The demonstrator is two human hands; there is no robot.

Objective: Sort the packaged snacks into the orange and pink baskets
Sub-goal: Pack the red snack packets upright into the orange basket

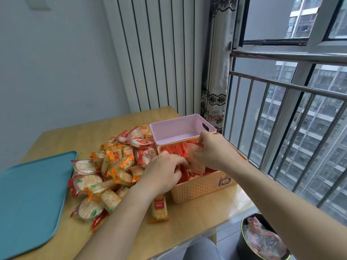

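Observation:
An orange basket (202, 188) stands at the table's right edge, packed with red-wrapped snack packets (174, 150). Behind it sits a pink basket (178, 126) with nothing visible inside. A pile of snack packets (112, 166) in red and orange wrappers lies to the left of the baskets. My right hand (212, 149) is over the orange basket, shut on a red-and-clear rice cracker packet (196, 162). My left hand (163, 171) reaches over the basket's left rim, its fingers curled among the red packets; what it grips is hidden.
A teal tray (32, 199) lies on the left of the wooden table (187, 228). One orange packet (159, 207) lies in front of the basket. A bin (262, 239) with a plastic bag stands on the floor at right. Window railing runs close on the right.

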